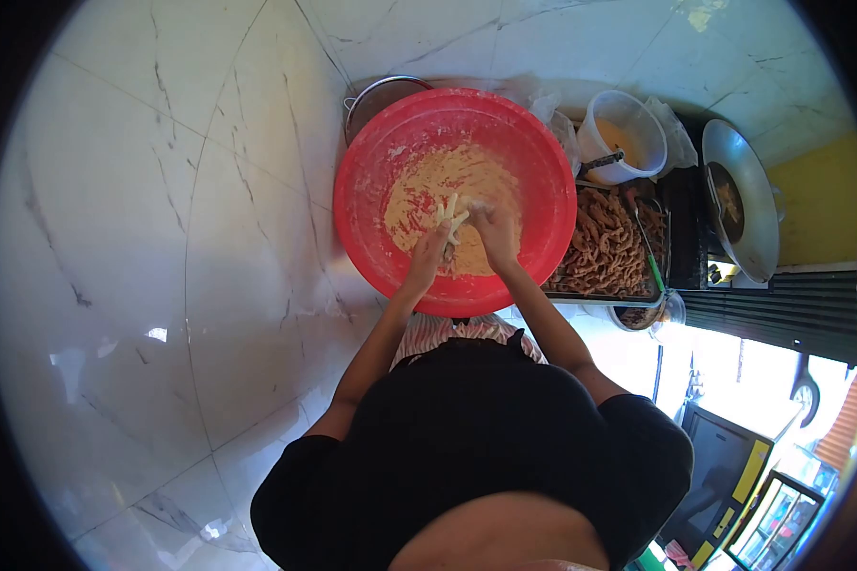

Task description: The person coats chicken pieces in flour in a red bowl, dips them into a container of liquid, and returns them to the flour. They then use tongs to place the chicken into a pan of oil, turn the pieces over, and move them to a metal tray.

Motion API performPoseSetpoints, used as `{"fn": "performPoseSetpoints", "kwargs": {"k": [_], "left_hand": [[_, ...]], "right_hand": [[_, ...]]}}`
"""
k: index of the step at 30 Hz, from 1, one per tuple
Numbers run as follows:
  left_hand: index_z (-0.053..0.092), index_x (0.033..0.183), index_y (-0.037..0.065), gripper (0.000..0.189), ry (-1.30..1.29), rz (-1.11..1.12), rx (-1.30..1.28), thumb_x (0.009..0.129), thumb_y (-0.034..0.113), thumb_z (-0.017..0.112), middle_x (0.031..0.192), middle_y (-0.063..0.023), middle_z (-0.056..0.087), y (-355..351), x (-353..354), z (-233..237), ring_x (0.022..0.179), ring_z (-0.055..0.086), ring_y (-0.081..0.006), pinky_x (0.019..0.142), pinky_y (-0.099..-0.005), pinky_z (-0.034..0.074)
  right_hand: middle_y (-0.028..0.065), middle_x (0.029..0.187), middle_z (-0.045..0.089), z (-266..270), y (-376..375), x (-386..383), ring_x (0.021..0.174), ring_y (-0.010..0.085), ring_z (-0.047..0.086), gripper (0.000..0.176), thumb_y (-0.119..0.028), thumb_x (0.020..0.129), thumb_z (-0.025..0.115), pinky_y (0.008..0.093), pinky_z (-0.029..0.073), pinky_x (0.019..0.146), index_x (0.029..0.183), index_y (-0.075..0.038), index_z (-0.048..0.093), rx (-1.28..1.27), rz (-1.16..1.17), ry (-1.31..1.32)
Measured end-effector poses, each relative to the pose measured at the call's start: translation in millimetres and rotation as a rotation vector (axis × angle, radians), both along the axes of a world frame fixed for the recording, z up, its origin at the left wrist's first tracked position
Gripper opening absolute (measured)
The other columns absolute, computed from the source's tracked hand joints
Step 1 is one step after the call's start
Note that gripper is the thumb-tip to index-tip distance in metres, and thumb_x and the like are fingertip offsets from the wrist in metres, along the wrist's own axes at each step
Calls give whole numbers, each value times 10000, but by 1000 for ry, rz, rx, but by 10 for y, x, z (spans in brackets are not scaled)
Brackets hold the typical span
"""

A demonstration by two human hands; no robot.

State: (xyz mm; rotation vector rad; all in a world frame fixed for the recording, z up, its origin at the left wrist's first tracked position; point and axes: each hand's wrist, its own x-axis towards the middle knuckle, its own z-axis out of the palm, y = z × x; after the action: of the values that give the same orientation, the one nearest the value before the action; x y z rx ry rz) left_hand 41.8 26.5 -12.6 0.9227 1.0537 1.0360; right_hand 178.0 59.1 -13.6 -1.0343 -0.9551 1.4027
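Observation:
A large red basin (352,205) holds pale yellowish flour, spread over its bottom. Over the flour, my left hand (430,249) is closed around a pale, flour-coated piece of food (452,217) with finger-like ends pointing up. My right hand (494,233) is just to the right of that piece, near its upper end; its fingers are blurred and partly hidden, so whether they grip anything is unclear.
Right of the basin stands a tray of brown fried pieces (605,243) with green-handled tongs (655,271). Behind it is a white bucket (628,168) of yellowish liquid. A wok (762,209) sits farther right. A metal-rimmed bowl (376,100) is behind the basin.

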Motion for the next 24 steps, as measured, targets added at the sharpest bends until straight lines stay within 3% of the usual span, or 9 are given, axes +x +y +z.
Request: {"fn": "performPoseSetpoints", "kwargs": {"k": [3, 8, 10, 13, 15, 18, 21, 24], "left_hand": [[535, 916, 27, 387, 90, 47, 9, 937, 379, 374, 581, 39, 384, 10, 10, 57, 482, 368, -37, 440, -209, 314], [524, 1006, 23, 399, 195, 65, 42, 942, 376, 350, 565, 25, 394, 11, 55, 138, 478, 389, -55, 430, -226, 319], [512, 1022, 27, 380, 414, 60, 205, 943, 361, 349, 570, 8, 415, 23, 61, 111, 470, 410, -75, 421, -238, 331], [511, 974, 23, 358, 336, -68, 21, 944, 343, 352, 598, -13, 448, 39, 16, 162, 479, 447, -96, 428, -248, 361], [505, 945, 21, 346, 306, -112, 92, 944, 333, 355, 610, -19, 458, 50, -30, 59, 482, 460, -99, 438, -248, 376], [494, 895, 17, 328, 301, -193, 154, 944, 315, 366, 629, -27, 471, 17, -50, 128, 500, 487, -103, 460, -246, 403], [493, 887, 11, 320, 322, -240, 167, 943, 305, 378, 645, -33, 480, -16, -69, 113, 516, 504, -103, 479, -243, 417], [504, 910, 5, 323, 324, -265, 163, 941, 303, 385, 662, -35, 487, -18, -96, 171, 532, 509, -103, 493, -242, 418]], "right_hand": [[59, 947, 604, 154, -42, -78, 824, 97, 559, 323, -238, 901, 499, 247, 449, 766, 1041, 47, 556, -103, 36, 243], [52, 912, 582, 187, -61, -109, 870, 122, 539, 301, -258, 910, 476, 267, 430, 782, 1038, 11, 520, -89, 192, 103], [47, 893, 580, 108, -40, -121, 850, 120, 537, 292, -256, 910, 475, 262, 425, 763, 1030, 6, 521, -51, 238, 18], [32, 843, 564, 99, -25, -121, 779, 109, 530, 257, -247, 912, 472, 254, 424, 676, 988, -6, 521, -71, 220, 8], [15, 725, 555, 177, -31, -110, 628, 71, 497, 251, -256, 913, 473, 234, 414, 558, 857, -22, 546, -64, 223, 118], [17, 687, 542, 80, 32, -106, 570, 75, 474, 252, -240, 923, 451, 230, 392, 511, 802, -30, 521, 7, 30, 26], [12, 684, 536, 108, -10, -114, 556, 75, 460, 252, -235, 927, 440, 228, 376, 498, 803, -31, 521, -17, -13, -17], [8, 702, 535, 86, -32, -99, 596, 72, 473, 237, -228, 928, 435, 227, 387, 533, 823, -33, 522, -46, 106, -33]]}}
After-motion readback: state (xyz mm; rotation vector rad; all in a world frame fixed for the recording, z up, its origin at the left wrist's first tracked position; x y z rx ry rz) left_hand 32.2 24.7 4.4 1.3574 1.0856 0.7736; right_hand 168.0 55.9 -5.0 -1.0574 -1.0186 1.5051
